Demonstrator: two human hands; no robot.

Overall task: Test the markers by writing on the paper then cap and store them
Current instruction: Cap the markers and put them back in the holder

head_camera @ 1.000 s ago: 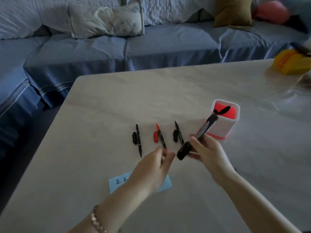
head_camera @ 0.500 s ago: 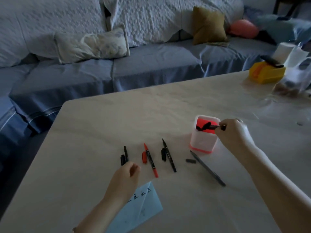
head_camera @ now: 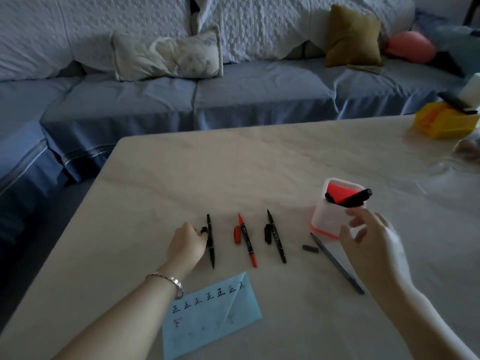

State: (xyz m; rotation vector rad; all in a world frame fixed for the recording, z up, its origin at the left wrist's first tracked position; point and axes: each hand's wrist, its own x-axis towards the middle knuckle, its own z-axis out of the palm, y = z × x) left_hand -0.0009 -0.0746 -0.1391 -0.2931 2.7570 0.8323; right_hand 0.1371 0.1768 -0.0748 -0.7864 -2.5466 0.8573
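Three uncapped markers lie in a row on the table: a black marker (head_camera: 210, 242) at left, a red marker (head_camera: 246, 241) with its red cap (head_camera: 236, 234) beside it, and another black marker (head_camera: 276, 236) with its cap (head_camera: 267, 233). My left hand (head_camera: 188, 242) pinches the small black cap (head_camera: 204, 229) next to the left marker. A thin grey pen (head_camera: 337, 263) and its cap (head_camera: 310, 248) lie further right. The white and red holder (head_camera: 330, 219) carries capped black markers (head_camera: 350, 197). My right hand (head_camera: 368, 235) hovers open, blurred, in front of the holder. Blue paper (head_camera: 210, 317) bears written marks.
A yellow box (head_camera: 444, 122) with a dark object on top stands at the table's far right. A blue sofa (head_camera: 233, 94) with cushions runs behind the table. The table's left edge (head_camera: 85, 203) drops to the floor.
My right hand let go of the black marker in the holder and drew back, open. My left hand moved forward to the left marker's cap. The view tilted down and nearer.
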